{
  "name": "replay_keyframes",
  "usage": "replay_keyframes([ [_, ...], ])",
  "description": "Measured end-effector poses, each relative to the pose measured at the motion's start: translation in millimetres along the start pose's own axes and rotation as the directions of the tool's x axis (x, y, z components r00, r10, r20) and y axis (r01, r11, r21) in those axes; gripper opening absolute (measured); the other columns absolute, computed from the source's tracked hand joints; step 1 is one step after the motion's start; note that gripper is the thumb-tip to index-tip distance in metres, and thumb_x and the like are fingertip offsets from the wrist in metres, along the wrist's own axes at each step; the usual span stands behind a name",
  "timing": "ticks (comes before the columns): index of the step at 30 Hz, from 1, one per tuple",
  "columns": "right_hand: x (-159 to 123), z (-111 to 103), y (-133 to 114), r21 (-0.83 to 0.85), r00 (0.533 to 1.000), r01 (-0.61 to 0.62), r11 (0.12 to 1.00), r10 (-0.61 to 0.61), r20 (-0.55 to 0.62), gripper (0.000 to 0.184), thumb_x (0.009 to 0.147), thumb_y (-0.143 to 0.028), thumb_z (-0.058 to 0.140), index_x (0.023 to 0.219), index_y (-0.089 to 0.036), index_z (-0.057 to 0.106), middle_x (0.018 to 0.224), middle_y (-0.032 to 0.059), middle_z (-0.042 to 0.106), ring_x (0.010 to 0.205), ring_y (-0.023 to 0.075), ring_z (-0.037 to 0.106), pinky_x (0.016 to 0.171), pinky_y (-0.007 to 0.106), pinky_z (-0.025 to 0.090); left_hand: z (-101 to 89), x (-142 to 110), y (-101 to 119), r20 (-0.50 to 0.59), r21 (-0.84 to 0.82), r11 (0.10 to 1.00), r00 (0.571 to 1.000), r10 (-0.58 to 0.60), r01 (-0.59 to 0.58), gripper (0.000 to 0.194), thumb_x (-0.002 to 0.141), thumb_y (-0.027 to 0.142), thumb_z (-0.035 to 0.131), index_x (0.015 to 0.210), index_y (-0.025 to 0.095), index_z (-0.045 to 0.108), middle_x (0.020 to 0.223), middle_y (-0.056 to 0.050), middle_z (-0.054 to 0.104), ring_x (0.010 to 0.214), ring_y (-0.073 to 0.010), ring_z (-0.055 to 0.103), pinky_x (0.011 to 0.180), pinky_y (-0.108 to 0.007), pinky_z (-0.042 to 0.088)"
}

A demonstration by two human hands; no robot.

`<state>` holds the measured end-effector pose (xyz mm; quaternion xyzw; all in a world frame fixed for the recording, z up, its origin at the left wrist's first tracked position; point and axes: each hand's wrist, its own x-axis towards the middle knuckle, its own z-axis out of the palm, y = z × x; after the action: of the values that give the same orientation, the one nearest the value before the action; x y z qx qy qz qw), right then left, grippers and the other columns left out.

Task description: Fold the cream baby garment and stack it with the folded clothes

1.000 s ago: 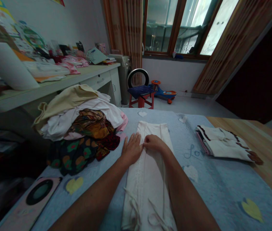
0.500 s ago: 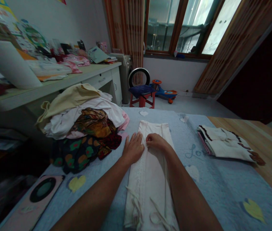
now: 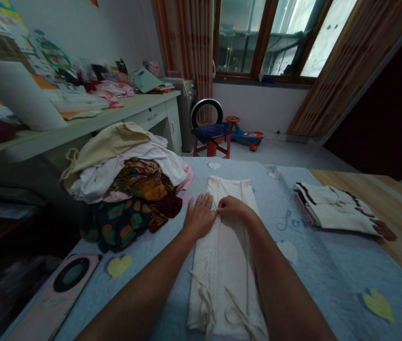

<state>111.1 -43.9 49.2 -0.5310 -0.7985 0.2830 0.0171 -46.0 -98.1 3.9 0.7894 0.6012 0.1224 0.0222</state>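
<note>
A white garment [image 3: 229,260] lies folded into a long strip in front of me, with thin tie strings near its closest end. My left hand [image 3: 199,217] rests flat on its left edge, fingers stretched out toward the far end. Beside it, my right hand [image 3: 234,208] has its thumb and fingers pinched together on the cloth along a fold, close to the left fingertips. The right forearm covers part of the garment's right side.
To the left is a heap of loose clothes [image 3: 129,180], with a pink phone-like object [image 3: 58,293] nearer me. Folded clothes [image 3: 339,208] lie at the right on the blue blanket [image 3: 314,274]. A cluttered desk [image 3: 133,113] borders the left; a red stool [image 3: 212,142] stands beyond.
The whole view has shifted slightly, so everything appears a little further right. Both hands stay at nearly the same place on the white garment.
</note>
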Motion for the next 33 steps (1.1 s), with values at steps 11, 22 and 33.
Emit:
replay_keyframes([
  [11,-3,-3,1,-0.041,0.999,-0.035,0.999,0.035,0.003,0.013,0.073,-0.021,0.065,0.081,-0.014,0.073,0.077,0.0044,0.071,0.065,0.0125,0.057,0.056,0.021,0.034,-0.5,-1,1,-0.024,-0.025,1.000,1.000,-0.009,0.008,0.054,0.095,0.037,0.038,0.148,0.025,0.035,0.157,-0.007,0.033,0.145,-0.0281,0.025,0.115,-0.058,0.019],
  [22,-3,-3,4,-0.018,1.000,-0.025,1.000,0.025,0.001,0.014,0.075,-0.019,0.064,0.083,-0.013,0.074,0.078,0.0051,0.071,0.066,0.0122,0.058,0.056,0.021,0.034,0.7,0,1,-0.046,-0.029,0.999,0.999,0.016,-0.018,0.048,0.093,0.035,0.045,0.140,0.026,0.042,0.155,-0.008,0.035,0.146,-0.0300,0.023,0.115,-0.062,0.018],
  [33,-2,-1,6,0.006,0.999,0.022,1.000,-0.022,-0.048,0.011,0.072,-0.019,0.064,0.079,-0.015,0.072,0.076,0.0029,0.069,0.067,0.0123,0.055,0.059,0.022,0.034,-9.6,3,1,-0.130,-0.222,0.955,0.976,0.172,-0.198,0.010,0.088,0.017,0.052,0.096,0.021,0.057,0.103,-0.005,0.061,0.103,-0.0204,0.056,0.097,-0.036,0.043],
])
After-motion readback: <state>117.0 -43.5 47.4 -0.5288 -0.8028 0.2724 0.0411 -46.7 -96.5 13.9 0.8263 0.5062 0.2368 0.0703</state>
